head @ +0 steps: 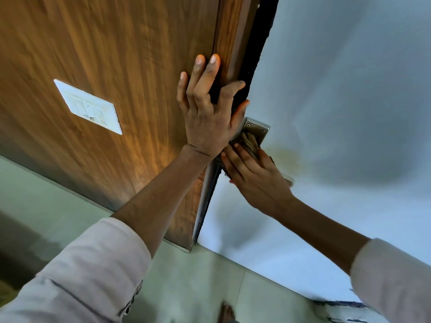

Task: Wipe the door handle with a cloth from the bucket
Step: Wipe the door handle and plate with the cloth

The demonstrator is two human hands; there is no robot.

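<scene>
My left hand (pixel 207 108) lies flat with fingers spread against the wooden door frame (pixel 228 38), its thumb and forefinger hooked around the edge of the pale blue door (pixel 338 78). Just below it, my right hand (pixel 254 176) presses a brownish cloth (pixel 250 142) onto the metal handle plate (pixel 256 129) on the pale blue door. The handle itself is mostly hidden under the cloth and my right hand; only a tip shows at the right. The bucket is out of view.
A white switch plate (pixel 89 106) sits on the wood panel (pixel 105 54) to the left. A yellowish stain (pixel 289 157) marks the door beside the handle. Grey floor tiles (pixel 198 280) and my bare foot (pixel 227 313) lie below.
</scene>
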